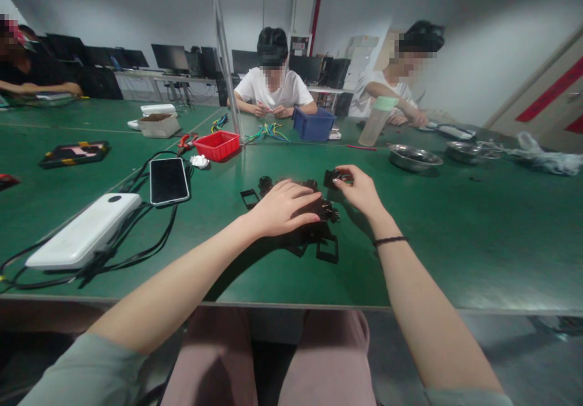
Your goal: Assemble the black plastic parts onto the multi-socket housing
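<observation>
A heap of small black plastic parts [314, 236] lies on the green table [455, 242] in front of me. My left hand [282, 207] rests palm down on top of the heap, fingers stretched out and slightly spread. My right hand [357, 188] is just right of it, fingers pinched on a small black part [331, 178] at the heap's far edge. A flat black frame piece [249, 198] lies apart to the left of the heap. A dark band circles my right wrist.
A phone [168, 180], a white power bank [86, 230] and black cables lie to the left. Behind stand a red tray [217, 145], a blue bin [314, 124], metal bowls [414, 158] and a pole [224, 53]. Other people sit across the table.
</observation>
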A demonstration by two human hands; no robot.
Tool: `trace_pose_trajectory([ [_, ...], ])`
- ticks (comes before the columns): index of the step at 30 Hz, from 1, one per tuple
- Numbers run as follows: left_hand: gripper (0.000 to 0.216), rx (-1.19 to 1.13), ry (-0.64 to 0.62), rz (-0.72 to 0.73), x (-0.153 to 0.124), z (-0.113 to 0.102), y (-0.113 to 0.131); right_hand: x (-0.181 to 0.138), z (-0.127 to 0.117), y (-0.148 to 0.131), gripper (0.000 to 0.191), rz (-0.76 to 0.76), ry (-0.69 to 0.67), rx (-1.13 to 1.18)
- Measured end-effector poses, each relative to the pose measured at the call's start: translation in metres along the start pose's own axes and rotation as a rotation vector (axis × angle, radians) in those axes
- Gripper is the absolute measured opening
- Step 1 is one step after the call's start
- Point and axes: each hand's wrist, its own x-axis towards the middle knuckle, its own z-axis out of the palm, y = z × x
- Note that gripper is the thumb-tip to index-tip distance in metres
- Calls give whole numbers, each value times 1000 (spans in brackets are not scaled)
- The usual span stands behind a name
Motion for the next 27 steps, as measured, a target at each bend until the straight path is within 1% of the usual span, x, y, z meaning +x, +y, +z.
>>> trace_pose_trajectory([
  [1,40,-27,37,-41,1,0,-1,1,0,-2,29,3,8,76],
  [3,36,-68,119,-137,2,1,-4,0,1,-10,33,-15,-32,245],
  [5,35,-86,176,-236,3,1,-7,-3,2,-20,40,-42,-127,405],
  [7,39,-117,204,-301,3,1,-9,-7,4,-30,46,-50,-222,512],
  [11,44,-251,261,-341,2,2,-11,-17,6,-44,50,-29,-354,589],
  [15,41,-342,310,-354,3,2,-10,-19,6,-48,54,-30,-393,617],
  [18,37,-343,314,-360,3,0,-9,-17,5,-46,52,-36,-395,588],
  [22,34,-251,284,-355,2,-4,-11,-11,-1,-36,47,-32,-309,497],
  [24,35,-195,254,-336,1,-5,-13,-10,-4,-31,37,-53,-270,330],
  [27,39,-147,205,-314,-1,-2,-16,-10,-9,-24,29,-89,-243,-29],
])
